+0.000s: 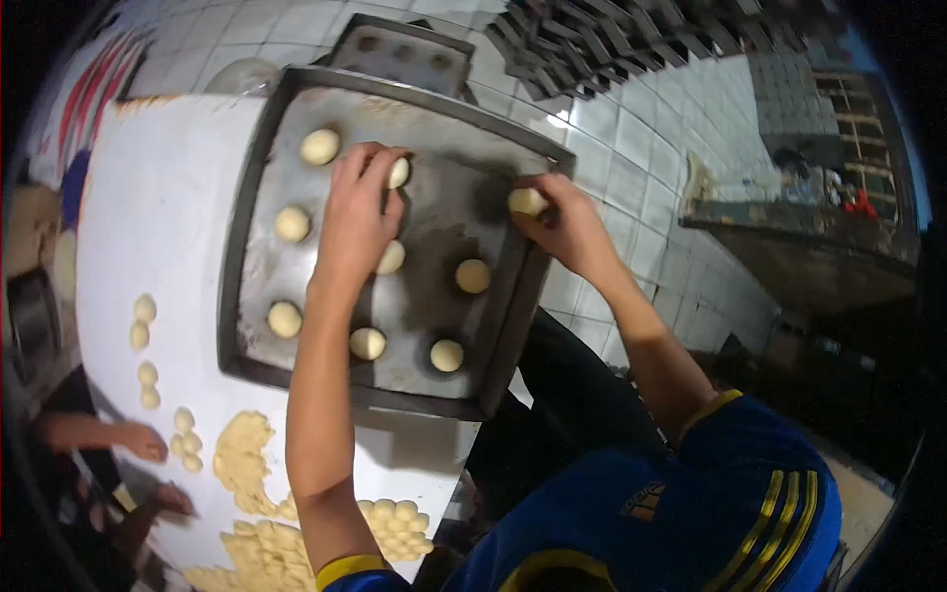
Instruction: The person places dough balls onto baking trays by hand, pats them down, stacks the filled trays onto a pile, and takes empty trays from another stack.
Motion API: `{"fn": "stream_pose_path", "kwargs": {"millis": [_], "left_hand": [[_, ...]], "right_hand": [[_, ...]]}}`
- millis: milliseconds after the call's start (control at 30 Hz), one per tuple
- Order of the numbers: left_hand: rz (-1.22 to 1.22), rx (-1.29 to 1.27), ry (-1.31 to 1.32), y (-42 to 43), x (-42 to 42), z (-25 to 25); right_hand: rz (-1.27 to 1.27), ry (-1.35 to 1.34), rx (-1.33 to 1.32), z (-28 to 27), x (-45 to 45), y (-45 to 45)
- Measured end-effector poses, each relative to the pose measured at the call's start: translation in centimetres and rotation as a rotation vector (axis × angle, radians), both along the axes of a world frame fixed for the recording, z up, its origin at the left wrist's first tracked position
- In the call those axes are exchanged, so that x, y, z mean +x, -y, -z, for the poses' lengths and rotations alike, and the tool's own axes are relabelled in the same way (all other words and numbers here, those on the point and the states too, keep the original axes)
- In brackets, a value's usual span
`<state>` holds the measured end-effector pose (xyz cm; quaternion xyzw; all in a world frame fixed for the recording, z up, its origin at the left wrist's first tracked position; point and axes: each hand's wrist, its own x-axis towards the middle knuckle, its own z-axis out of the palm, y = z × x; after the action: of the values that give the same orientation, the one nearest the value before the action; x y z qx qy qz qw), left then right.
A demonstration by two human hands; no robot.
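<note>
My left hand [357, 212] is over the upper middle of a dark metal baking tray [229, 286], fingers curled round a dough ball [398, 174]. At the tray's right side, my right hand [572, 225] grips another pale dough ball [528, 202] between thumb and fingers. Several round dough balls sit spaced apart on the tray, among them one at the upper left [320, 147], one just below my left fingers [391, 258] and one toward the right [473, 276]. My left forearm covers part of the tray.
On the white table [178, 237] lie dough lumps [243, 462], a bigger dough mass [261, 557] and clustered dough balls [397, 528]. Another person's hand [143, 441] is at the left. A second tray [402, 54] stands behind, near stacked metal pans [612, 39].
</note>
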<state>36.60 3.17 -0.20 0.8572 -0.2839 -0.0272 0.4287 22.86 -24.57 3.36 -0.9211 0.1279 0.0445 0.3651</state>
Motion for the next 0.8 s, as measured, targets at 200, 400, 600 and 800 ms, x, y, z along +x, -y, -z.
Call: {"fn": "stream_pose_path", "kwargs": {"millis": [200, 400, 600, 800], "left_hand": [[0.116, 0.137, -0.007, 2.5, 0.7, 3.3], [0.118, 0.168, -0.045, 2.4, 0.6, 3.6], [0.133, 0.227, 0.031, 3.2, 0.4, 2.7], [0.187, 0.502, 0.216, 3.9, -0.3, 6.5]], "right_hand": [[-0.024, 0.031, -0.083, 4.8, 1.4, -0.7], [-0.058, -0.006, -0.276, 5.4, 1.0, -2.4], [-0.136, 0.094, -0.353, 5.5, 1.4, -3.3], [-0.134, 0.198, -0.379, 10.0, 1.7, -4.1]]}}
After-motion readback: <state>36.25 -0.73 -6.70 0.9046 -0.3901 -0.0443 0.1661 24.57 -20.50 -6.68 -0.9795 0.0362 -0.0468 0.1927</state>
